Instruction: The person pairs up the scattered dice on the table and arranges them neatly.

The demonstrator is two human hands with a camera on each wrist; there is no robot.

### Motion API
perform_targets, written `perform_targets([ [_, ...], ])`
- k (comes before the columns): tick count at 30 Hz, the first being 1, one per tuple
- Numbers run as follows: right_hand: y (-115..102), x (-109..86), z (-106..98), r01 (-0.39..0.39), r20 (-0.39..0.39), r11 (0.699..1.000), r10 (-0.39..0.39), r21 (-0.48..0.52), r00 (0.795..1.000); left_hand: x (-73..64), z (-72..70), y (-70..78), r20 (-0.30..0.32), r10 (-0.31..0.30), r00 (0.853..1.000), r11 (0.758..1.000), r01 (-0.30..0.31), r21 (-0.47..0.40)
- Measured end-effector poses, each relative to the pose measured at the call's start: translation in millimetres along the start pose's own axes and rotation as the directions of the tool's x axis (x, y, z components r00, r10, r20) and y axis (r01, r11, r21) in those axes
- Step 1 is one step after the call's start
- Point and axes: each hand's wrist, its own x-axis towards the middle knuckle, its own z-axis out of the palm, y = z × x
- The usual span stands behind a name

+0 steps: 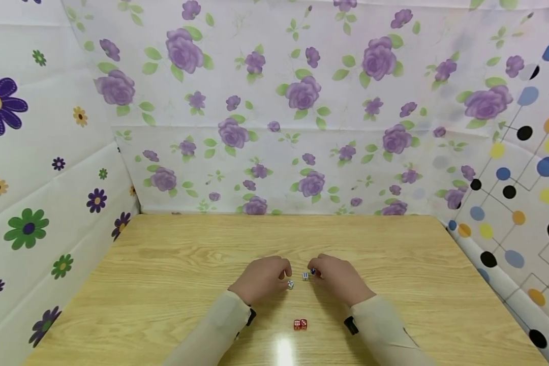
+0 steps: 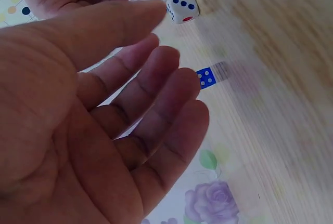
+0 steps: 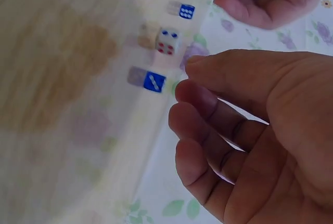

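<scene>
Left hand loose, holding nothing, by white die, contact unclear | right hand relaxed, empty, beside blue die | two red dice side by side

1. Head: from above, facing forward and down, farthest off, spanning worktop and flowered cloth.
2. Left wrist: close, tilted, looking past the left hand.
3. Right wrist: close, tilted, past the right hand.
4. Both wrist views share white dice and both hands.
</scene>
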Motion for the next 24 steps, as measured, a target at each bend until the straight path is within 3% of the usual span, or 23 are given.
perform_targets([
  [8,-6.5,-1.1,13.0,0.034,0.004,0.999,-0.034,-0.015,0.999,2.1,5.0,-1.0,0.034,0.002,0.999,1.0,-0.002,0.001],
  [14,-4.9,-1.3,15.8,0.016,0.024,1.0,-0.017,0.017,1.0,2.5,10.7,-0.5,0.046,0.007,0.999,1.0,-0.007,0.007],
  [24,-3.5,-0.5,17.7,0.034,0.04,0.999,-0.035,0.027,0.999,2.1,13.6,1.7,0.037,0.017,0.999,1.0,-0.016,-0.022],
])
